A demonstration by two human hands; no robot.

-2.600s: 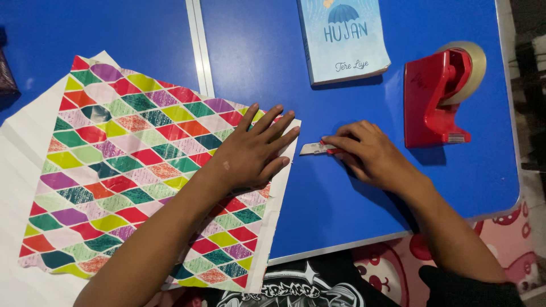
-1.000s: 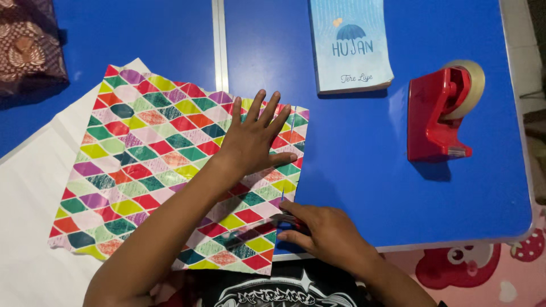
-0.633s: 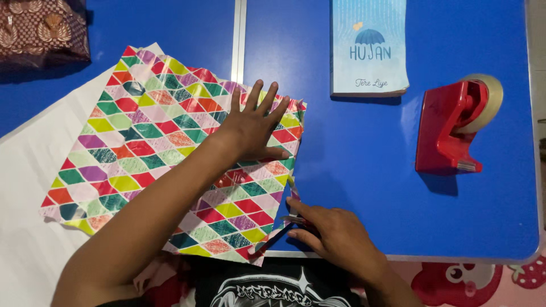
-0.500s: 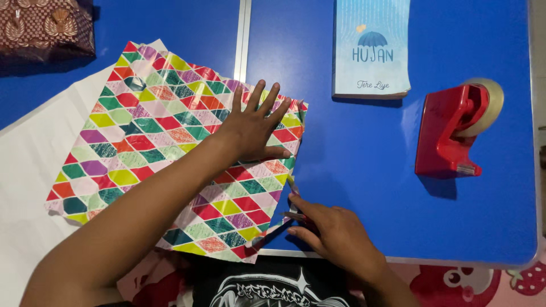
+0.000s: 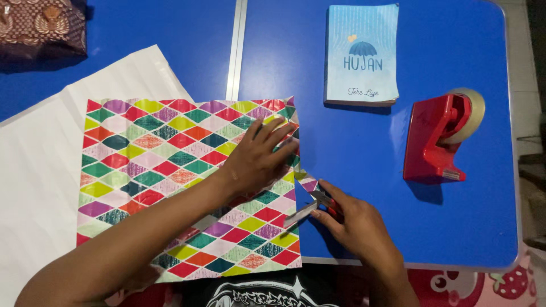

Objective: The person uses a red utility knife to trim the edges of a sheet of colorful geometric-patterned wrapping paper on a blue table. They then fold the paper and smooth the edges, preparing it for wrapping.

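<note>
Two hands are working on one sheet of wrapping paper (image 5: 170, 170), which is lying flat on the blue counter (image 5: 364, 159), printed side up, with a pattern of coloured diamonds. The sheet is covering the left and centre of the near part of the counter, and its near edge is reaching the counter's front edge. The left hand (image 5: 259, 156) is lying open, palm down, with fingers spread, pressing on the paper near its right edge. The right hand (image 5: 352, 224) is gripping a utility knife (image 5: 310, 209) closed in its fingers; the metal blade is pointing left and toward the paper's right edge, just beside it. A narrow strip of the patterned paper (image 5: 307, 181) is curling up at that edge, between the two hands. Under the patterned sheet, a larger white sheet (image 5: 40, 165) is spreading out to the left and the far side. A pale blue paperback book (image 5: 361, 54) is lying face up on the far part of the counter, well apart from the hands. A red tape dispenser (image 5: 435, 136) with a roll of clear tape is standing to the right of the book. A dark patterned cloth (image 5: 40, 25) is resting at the far left corner.
</note>
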